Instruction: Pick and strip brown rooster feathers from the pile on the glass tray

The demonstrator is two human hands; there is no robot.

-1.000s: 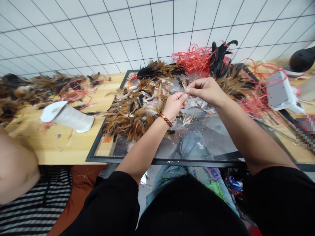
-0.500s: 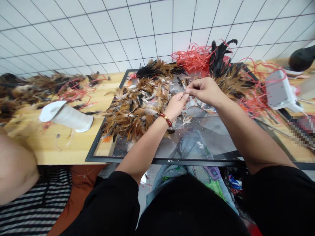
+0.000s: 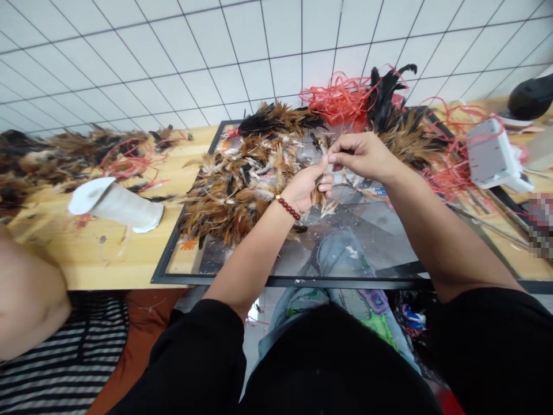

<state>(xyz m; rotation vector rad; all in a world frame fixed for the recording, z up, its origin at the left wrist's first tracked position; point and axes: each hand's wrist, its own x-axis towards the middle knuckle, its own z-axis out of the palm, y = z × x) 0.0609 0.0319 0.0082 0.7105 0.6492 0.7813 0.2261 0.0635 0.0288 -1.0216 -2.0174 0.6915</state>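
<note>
My left hand [image 3: 309, 185], with a red bead bracelet [image 3: 288, 208] at its wrist, is closed on a brown feather [image 3: 318, 195] that hangs out below the fingers. Thumb and forefinger of my right hand [image 3: 360, 157] pinch together right at the left thumb, at the feather's upper end; the exact grip is partly hidden. Both hands hover over a black-framed glass panel [image 3: 363, 230]. To the left of them spreads a large heap of brown feathers [image 3: 237, 202]. A few loose feathers lie on the glass under my hands.
Red plastic strings [image 3: 341, 101] and a dark feather bunch [image 3: 384, 104] lie at the back. On the right stands a white device [image 3: 492, 153]. A white ribbon roll [image 3: 121, 204] rests on the wooden table [image 3: 142, 265] at left, near another person's arm [image 3: 30, 294].
My left hand has turned and its fingers now curl around a feather that shows below them. My right hand stays pinched beside it, slightly higher.
</note>
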